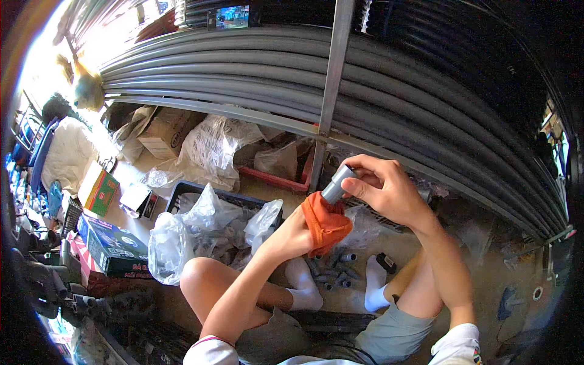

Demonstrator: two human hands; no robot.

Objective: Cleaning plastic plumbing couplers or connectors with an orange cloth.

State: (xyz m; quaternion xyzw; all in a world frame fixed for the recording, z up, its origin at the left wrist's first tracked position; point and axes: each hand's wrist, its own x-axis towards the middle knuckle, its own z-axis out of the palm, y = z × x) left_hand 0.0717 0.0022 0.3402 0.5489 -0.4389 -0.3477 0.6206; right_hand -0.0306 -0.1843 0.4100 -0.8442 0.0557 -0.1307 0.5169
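A grey plastic pipe fitting [336,186], wider at its upper end, is held tilted in front of me. The fingers and thumb of my right hand [389,187] close on its wider end. Around its lower end is bunched an orange cloth [328,226], gripped by my left hand [288,236]; most of the left fingers are hidden behind the cloth. Below, between my feet, several small grey pipe fittings [348,258] lie loose on the floor.
Long grey pipes [243,67] fill a metal rack [331,79] ahead. A dark crate [176,193] with clear plastic bags [207,213] stands left of my feet. A red tray [277,180] sits under the rack. Cardboard boxes [115,246] are stacked at the left.
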